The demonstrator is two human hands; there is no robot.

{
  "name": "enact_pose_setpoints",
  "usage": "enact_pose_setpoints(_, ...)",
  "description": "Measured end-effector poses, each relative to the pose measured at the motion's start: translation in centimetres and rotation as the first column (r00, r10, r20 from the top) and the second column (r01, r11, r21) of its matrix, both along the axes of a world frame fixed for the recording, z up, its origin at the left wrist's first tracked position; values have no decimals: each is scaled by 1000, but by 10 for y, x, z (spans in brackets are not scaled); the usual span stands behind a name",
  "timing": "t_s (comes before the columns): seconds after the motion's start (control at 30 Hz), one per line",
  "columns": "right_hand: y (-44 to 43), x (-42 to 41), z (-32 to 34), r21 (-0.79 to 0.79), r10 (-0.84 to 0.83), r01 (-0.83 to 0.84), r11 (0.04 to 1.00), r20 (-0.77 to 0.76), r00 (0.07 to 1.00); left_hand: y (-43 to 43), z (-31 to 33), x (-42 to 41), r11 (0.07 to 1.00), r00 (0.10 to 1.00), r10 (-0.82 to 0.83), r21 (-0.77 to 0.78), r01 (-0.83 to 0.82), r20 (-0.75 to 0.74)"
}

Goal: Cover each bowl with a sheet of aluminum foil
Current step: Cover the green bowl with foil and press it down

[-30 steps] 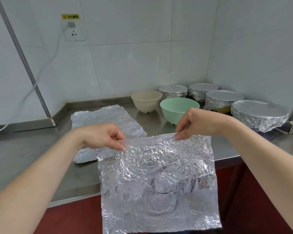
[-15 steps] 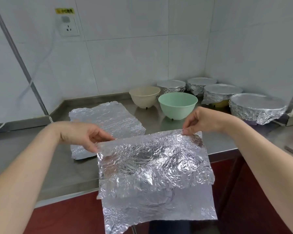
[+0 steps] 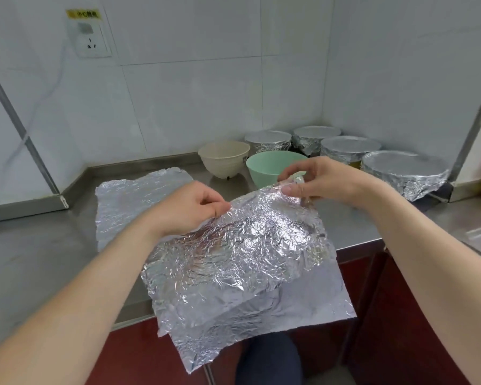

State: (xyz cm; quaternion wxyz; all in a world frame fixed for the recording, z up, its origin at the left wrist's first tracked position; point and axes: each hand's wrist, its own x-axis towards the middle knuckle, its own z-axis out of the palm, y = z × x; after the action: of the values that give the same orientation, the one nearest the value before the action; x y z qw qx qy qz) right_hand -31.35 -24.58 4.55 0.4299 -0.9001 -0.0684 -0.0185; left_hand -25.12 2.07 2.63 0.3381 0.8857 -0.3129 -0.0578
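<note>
- The left grip point(image 3: 189, 209) pinches the near-left part of the top edge of the foil sheet point(image 3: 233, 259) between thumb and curled fingers. The right grip point(image 3: 325, 182) pinches the far-right corner, which is bunched up at the fingertips.
- The foil hangs from both grips towards the person and droops past the front edge of the tabletop point(image 3: 39, 245). A second foil layer point(image 3: 303, 309) shows beneath it, skewed, so two sheets seem to be stuck together.
- The held edge runs from left to right and rises to the right.
- The green bowl point(image 3: 272, 168) is uncovered and stands just beyond the right grip, past the foil's far edge. The cream bowl point(image 3: 224, 159), also uncovered, stands beside it to the left, and the left grip is the nearer one to it.
- The green bowl looks the likelier next target. Covering it would mean carrying the sheet forward and slightly right, with the right grip leading.
- Four covered bowls point(image 3: 403, 170) are grouped in the corner, and a spare foil sheet point(image 3: 128, 207) lies flat on the tabletop to the left.
- Compared with half a second ago, the two grips are closer together and the top edge is no longer stretched taut. The right corner is now crumpled at the fingertips, and the upper layer sits more askew of the lower one.
</note>
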Motion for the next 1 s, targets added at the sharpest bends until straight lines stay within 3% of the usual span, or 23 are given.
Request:
enact_pose_setpoints(0.07, -6, -2, -9, 187, -7, 32, 982, -131, 991, 6, 3, 3, 996, 1000, 16, -85, -16, 0)
enact_pose_setpoints(0.13, -8, -1, -21, 252, 53, 0, 968, -205, 977, 9, 7, 5, 986, 998, 46, -156, -50, -33)
enact_pose_setpoints(0.2, -5, 0, -29, 270, 72, -33, 962, -135, 988, 14, 10, 9, 988, 998, 33, -150, -40, -45)
enact_pose_setpoints(0.37, -7, 0, -31, 353, -46, 22, 935, 58, 997, 27, 10, 10, 978, 994, 78, 200, -62, -75)
enact_pose_setpoints(0.47, -8, -1, -33, 246, -122, 89, 965, 124, 985, 30, 9, 11, 985, 987, 114, 145, -98, -109)
enact_pose_setpoints(0.57, -4, -2, -36, 283, -214, 155, 947, 192, 958, 28, 12, 18, 979, 992, 114, 178, -101, -62)
enact_pose_setpoints(0.7, -20, -5, -36, 416, -80, 66, 907, 16, 997, 23, 19, 25, 992, 999, 48, 120, -46, -7)
enact_pose_setpoints(0.77, -29, -9, -36, 378, -8, 41, 925, -89, 996, 17, 23, 28, 993, 1000, -5, 120, 5, 1)
enact_pose_setpoints(0.9, -52, -17, -31, 257, -202, 216, 942, -82, 976, -5, 26, 42, 974, 996, -82, 214, 71, 41)
enact_pose_setpoints(0.97, -71, -19, -30, 344, -359, 359, 868, -65, 931, -13, 25, 56, 993, 995, -13, 118, 2, 97)
enact_pose_setpoints(1.0, -86, -21, -30, 435, -450, 430, 791, -62, 891, -23, 24, 66, 998, 992, 55, -39, -51, 117)
